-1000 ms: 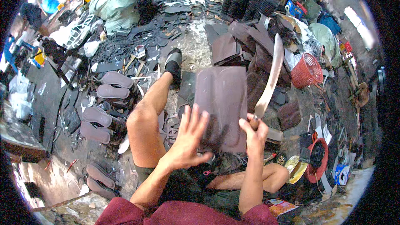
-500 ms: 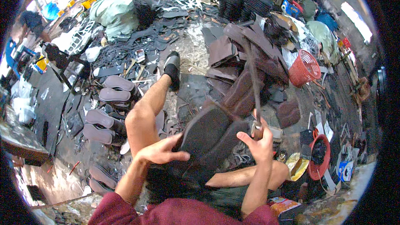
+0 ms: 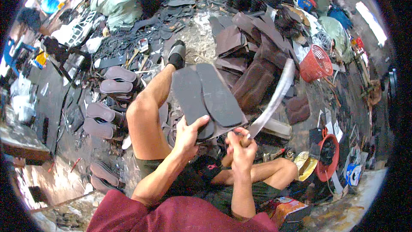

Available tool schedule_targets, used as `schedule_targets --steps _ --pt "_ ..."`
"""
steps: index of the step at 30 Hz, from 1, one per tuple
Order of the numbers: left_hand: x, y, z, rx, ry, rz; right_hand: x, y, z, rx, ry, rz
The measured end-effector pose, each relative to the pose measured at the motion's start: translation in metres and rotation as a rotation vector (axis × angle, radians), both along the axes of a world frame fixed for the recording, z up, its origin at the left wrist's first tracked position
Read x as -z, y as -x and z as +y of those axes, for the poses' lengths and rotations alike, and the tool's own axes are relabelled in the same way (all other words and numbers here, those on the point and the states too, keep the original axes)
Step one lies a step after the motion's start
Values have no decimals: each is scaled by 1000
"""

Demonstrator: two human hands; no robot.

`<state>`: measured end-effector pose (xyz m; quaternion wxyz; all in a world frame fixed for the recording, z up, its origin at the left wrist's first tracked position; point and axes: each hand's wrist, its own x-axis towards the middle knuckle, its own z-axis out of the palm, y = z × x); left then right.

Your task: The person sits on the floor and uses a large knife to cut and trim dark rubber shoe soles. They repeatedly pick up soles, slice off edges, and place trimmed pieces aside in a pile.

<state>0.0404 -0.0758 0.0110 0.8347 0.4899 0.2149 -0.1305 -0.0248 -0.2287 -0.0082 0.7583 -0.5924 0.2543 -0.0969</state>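
Observation:
My left hand (image 3: pixel 187 137) grips the near edge of a dark grey sole sheet (image 3: pixel 189 90), its thumb lying on top. Two long sole shapes lie side by side on that sheet, with a thin border beyond the right-hand one. In my right hand (image 3: pixel 242 152) is the handle of a long curved knife (image 3: pixel 278 92), fingers wrapped round it. The pale blade points up and to the right, away from the sheet. My right fingers are close to the sheet's near right corner; whether they touch it I cannot tell.
A heap of brown sheets (image 3: pixel 255 79) lies ahead, with a red basket (image 3: pixel 316 63) to its right. Paired grey soles (image 3: pixel 116 87) line the floor at left. A red tub (image 3: pixel 328 163) and a yellow container (image 3: pixel 306 168) stand at right. Dark scraps (image 3: pixel 159 30) cover the far floor.
The sole sheet has swung up and tilted so its face shows flat. My right hand has come inward and lower, and the knife blade now leans to the right.

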Motion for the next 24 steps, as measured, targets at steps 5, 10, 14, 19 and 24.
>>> schedule_targets --steps 5,10,14,19,24 --pt "-5 0 27 -201 -137 85 3 104 -28 -391 436 -180" --pt "-27 7 43 -138 -183 174 11 154 -45 -560 805 -84" --pt "-20 11 44 -181 -222 16 5 152 -44 -616 760 28" --pt "-22 17 42 -155 -209 -19 18 121 -23 -636 718 2" --pt "-12 21 46 -135 -170 -97 54 77 -5 -682 634 -17"
